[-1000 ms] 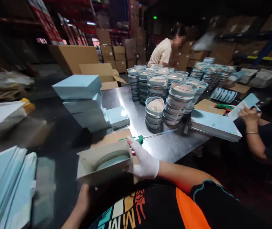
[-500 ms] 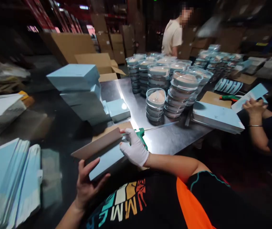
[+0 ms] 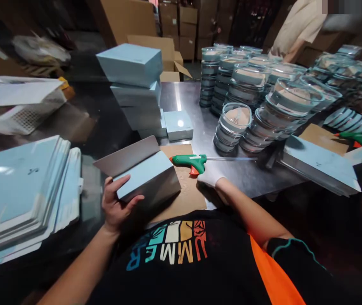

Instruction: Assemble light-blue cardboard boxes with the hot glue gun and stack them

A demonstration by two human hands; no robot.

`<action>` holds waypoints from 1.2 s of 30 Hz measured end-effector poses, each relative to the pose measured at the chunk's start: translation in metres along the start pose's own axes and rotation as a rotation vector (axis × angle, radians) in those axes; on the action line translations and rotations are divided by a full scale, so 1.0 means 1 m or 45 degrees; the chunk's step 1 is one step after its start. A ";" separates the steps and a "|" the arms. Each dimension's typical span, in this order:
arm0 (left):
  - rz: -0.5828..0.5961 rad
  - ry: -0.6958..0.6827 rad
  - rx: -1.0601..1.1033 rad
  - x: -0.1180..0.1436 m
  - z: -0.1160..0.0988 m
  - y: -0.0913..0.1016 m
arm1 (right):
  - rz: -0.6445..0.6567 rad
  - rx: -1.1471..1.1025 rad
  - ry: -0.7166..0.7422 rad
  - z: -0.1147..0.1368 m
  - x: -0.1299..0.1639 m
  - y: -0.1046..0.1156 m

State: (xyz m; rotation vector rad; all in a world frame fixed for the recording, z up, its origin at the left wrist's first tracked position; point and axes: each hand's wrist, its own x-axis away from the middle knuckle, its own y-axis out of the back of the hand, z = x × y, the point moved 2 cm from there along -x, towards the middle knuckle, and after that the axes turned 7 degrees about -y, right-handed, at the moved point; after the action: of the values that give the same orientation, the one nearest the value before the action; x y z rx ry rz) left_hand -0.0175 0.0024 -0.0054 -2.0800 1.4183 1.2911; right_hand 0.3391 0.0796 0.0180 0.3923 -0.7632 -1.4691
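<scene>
shiny metal table [image 3: 179,97], a pale blue box [image 3: 149,173] held at its near side, a glue gun [image 3: 189,160] just to the right.

the left hand [image 3: 117,203] is clamped on the box, seemingly to steady it while its flap [image 3: 130,154] stands open. the gloved right hand [image 3: 211,176], apart from the left, is by the gun; whether it grips, i cannot tell. the gun lies over cardboard [image 3: 189,190], perhaps against drips.

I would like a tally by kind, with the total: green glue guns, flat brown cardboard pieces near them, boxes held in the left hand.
Green glue guns: 2
Flat brown cardboard pieces: 2
Box held in the left hand: 1
Total: 5
</scene>
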 end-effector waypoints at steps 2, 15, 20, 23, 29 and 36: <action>0.022 -0.001 0.038 0.003 -0.001 0.001 | -0.060 -0.046 -0.051 0.002 0.005 0.002; 0.015 -0.162 -0.190 0.001 -0.001 -0.007 | 0.004 -0.959 0.170 0.063 0.058 0.046; 0.022 -0.213 -0.259 0.002 0.000 -0.010 | -0.433 -0.865 0.172 0.073 0.027 0.048; 0.002 -0.221 -0.247 0.002 0.000 -0.011 | -0.604 -0.705 0.294 0.069 0.013 0.047; 0.027 -0.187 -0.267 -0.001 0.002 -0.010 | -0.811 -0.378 0.455 0.064 0.009 0.045; 0.049 -0.140 -0.265 -0.005 0.003 -0.007 | -0.765 -0.113 0.376 0.075 -0.017 0.043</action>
State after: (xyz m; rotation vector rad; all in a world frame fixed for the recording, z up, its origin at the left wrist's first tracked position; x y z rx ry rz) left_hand -0.0134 0.0108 -0.0052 -2.0807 1.3330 1.6045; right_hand 0.3216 0.1164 0.0961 0.7988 -0.3484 -1.9364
